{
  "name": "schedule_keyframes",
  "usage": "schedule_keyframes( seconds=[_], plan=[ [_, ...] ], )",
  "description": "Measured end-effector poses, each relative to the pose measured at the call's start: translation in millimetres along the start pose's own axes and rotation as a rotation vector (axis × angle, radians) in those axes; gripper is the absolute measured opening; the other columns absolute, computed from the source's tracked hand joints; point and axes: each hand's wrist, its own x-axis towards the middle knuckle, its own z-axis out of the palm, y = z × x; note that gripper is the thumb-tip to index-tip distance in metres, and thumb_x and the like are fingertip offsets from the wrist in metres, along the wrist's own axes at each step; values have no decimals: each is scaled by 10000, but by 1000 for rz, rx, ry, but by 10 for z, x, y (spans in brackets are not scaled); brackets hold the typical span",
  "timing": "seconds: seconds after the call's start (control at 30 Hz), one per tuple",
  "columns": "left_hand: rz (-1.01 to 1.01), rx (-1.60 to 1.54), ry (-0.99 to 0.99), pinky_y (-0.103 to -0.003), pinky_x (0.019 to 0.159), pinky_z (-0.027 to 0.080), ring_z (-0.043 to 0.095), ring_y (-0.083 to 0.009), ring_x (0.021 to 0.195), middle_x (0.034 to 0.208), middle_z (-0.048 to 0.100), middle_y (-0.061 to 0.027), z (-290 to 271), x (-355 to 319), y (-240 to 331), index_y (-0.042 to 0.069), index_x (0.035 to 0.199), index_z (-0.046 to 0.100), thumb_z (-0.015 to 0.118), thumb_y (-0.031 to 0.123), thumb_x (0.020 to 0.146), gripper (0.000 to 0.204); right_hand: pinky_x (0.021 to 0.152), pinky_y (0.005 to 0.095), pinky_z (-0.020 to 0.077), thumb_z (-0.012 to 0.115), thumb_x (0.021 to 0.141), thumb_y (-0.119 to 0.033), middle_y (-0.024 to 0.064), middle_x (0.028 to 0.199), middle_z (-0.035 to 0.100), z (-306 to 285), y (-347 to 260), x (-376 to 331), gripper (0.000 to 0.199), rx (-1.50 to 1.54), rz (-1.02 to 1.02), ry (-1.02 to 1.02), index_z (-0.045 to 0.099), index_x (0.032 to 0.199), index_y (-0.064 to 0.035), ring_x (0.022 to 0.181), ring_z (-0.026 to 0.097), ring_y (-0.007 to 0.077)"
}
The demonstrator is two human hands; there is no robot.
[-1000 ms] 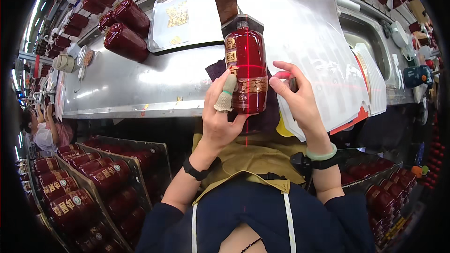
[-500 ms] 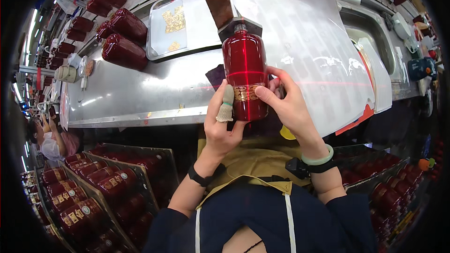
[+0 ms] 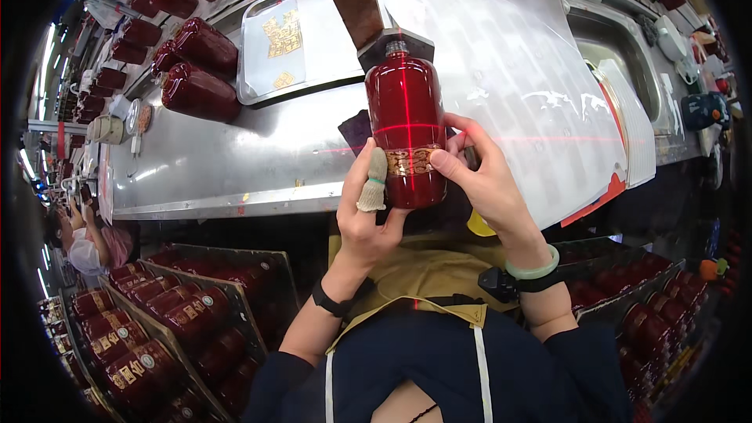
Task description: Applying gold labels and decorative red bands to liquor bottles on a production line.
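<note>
A glossy dark red bottle (image 3: 405, 102) lies between my two hands, its neck pointing away from me against a dark angular block (image 3: 423, 45). A gold patterned decal band (image 3: 409, 162) runs across its lower part. Red laser lines cross on the bottle. My left hand (image 3: 368, 207) grips its left side and base, with a knitted cover (image 3: 376, 180) on one finger. On the right, my right hand (image 3: 482, 172) holds the bottle with the thumb on the band's right end; its other fingers are partly hidden behind the bottle.
A metal tray (image 3: 247, 70) with gold decals (image 3: 283, 34) stands beyond the steel bench (image 3: 188, 164). More red bottles (image 3: 200, 92) are at the left. White translucent sheeting (image 3: 509, 70) covers the right, near a sink (image 3: 627, 63). Crates of bottles (image 3: 258, 298) flank me below.
The view has shifted slightly. My hands keep their hold on the bottle, with the right thumb still at the band's end.
</note>
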Motion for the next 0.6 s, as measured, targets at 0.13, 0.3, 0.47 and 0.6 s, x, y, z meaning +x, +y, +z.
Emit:
schedule_keyframes(
  seconds=[0.13, 0.3, 0.47, 0.6],
  plan=[
    [4, 5, -7, -484, 1112, 525, 612, -468, 1344, 1521, 542, -317, -4, -8, -9, -131, 1398, 595, 893, 75, 811, 690, 802, 202, 421, 800, 982, -166, -70, 952, 496, -24, -27, -14, 645, -26, 11, -23, 506, 1514, 48, 861, 476, 28],
    [2, 19, -17, -490, 1118, 521, 602, -475, 1353, 1519, 543, -317, -4, -15, -23, -128, 1402, 592, 893, 77, 810, 695, 845, 208, 434, 778, 999, -148, -66, 965, 510, -40, -55, -17, 630, -29, 25, -36, 492, 1523, 52, 903, 508, 34],
    [8, 16, -34, -470, 1140, 506, 584, -445, 1386, 1542, 520, -301, -13, -6, -7, -104, 1484, 529, 910, 107, 800, 811, 730, 189, 395, 816, 963, -172, -78, 913, 475, -16, -15, -5, 652, 33, 15, -2, 518, 1496, 58, 789, 417, 17],
    [63, 93, -94, -489, 1149, 488, 543, -463, 1412, 1579, 458, -305, -41, 35, 52, -70, 1526, 503, 987, 296, 723, 1006, 772, 196, 410, 789, 986, -163, -72, 931, 493, -20, 11, 6, 626, 20, 11, -20, 511, 1503, 56, 832, 452, 22]
  ],
)
